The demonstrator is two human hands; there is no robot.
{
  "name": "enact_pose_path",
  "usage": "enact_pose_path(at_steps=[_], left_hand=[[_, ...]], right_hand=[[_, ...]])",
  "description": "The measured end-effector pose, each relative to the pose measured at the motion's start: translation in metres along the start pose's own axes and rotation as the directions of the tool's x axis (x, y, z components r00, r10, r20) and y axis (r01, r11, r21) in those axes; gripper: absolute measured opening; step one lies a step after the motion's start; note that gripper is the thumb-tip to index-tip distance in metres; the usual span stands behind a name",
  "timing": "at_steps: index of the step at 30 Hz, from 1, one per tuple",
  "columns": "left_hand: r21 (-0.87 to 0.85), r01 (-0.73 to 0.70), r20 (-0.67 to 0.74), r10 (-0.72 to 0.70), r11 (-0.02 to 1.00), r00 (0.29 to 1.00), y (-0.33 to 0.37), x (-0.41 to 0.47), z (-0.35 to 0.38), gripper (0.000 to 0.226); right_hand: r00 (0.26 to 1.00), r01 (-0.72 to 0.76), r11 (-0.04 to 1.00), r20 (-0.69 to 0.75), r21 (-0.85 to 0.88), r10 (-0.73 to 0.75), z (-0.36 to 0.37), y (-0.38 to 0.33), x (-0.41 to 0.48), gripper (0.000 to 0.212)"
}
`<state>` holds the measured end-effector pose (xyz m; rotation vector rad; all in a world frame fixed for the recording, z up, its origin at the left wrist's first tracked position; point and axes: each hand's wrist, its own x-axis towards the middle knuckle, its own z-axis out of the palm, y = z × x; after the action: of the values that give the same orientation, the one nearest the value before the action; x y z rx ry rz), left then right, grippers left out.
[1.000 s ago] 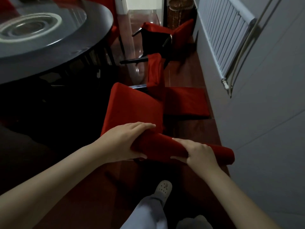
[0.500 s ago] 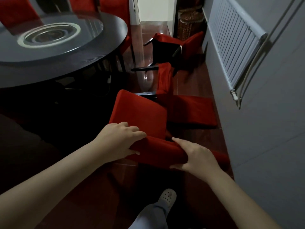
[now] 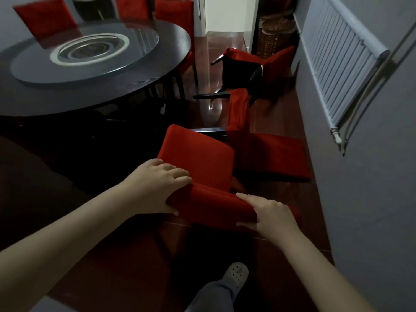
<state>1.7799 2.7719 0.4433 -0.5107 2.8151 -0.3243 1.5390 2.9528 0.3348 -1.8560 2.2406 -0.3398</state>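
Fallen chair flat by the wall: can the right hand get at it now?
Probably not yet. The right hand grips the backrest of the near chair, which stands between the person and the fallen chair. The floor along the wall looks free.

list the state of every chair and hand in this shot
nearest red fabric chair: seat up, backrest top held by both hands
left hand: grips the backrest's left end
right hand: grips the backrest further right
second red fabric chair: tipped over, backrest on the floor
third red fabric chair: tipped over near the wall
red fabric chairs behind the round black table: upright
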Motion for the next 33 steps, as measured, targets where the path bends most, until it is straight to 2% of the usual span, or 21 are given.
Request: enact_pose_path(at_steps=[6,11,14,16,19,23,33], left_hand=[[-0.04,-0.01,0.041,0.012,0.999,0.999,-0.012,-0.003,0.007,0.071],[-0.047,0.025,0.091,-0.02,0.999,0.996,-0.036,-0.018,0.008,0.069],[-0.042,0.036,0.073,-0.033,0.998,0.997,-0.051,-0.025,0.009,0.068],[-0.116,0.018,0.007,-0.017,0.993,1.0,-0.061,-0.031,0.01,0.068],[-0.161,-0.044,-0.088,0.03,0.986,0.996,-0.076,-0.043,0.023,0.07],[-0.209,-0.059,-0.074,0.044,0.976,0.996,-0.11,-0.058,0.046,0.072],[-0.37,0.06,0.034,-0.051,0.927,0.998,-0.22,-0.116,0.129,0.079]], right_hand=[[0.99,0.024,0.996,0.135,0.082,-0.035,-0.011,0.009,-0.001,0.097],[0.981,0.004,0.997,0.192,0.072,-0.018,-0.023,0.0,0.011,0.084],[0.981,-0.033,0.996,0.195,0.079,0.017,-0.024,-0.018,0.024,0.09],[0.979,-0.052,0.996,0.201,0.074,0.036,-0.022,-0.027,0.033,0.094],[0.975,-0.022,0.999,0.22,0.032,0.014,-0.017,-0.043,0.043,0.084],[0.974,-0.024,1.0,0.225,0.001,0.024,-0.011,-0.072,0.063,0.078],[0.983,-0.007,0.998,0.184,-0.058,0.017,0.014,-0.175,0.118,0.073]])
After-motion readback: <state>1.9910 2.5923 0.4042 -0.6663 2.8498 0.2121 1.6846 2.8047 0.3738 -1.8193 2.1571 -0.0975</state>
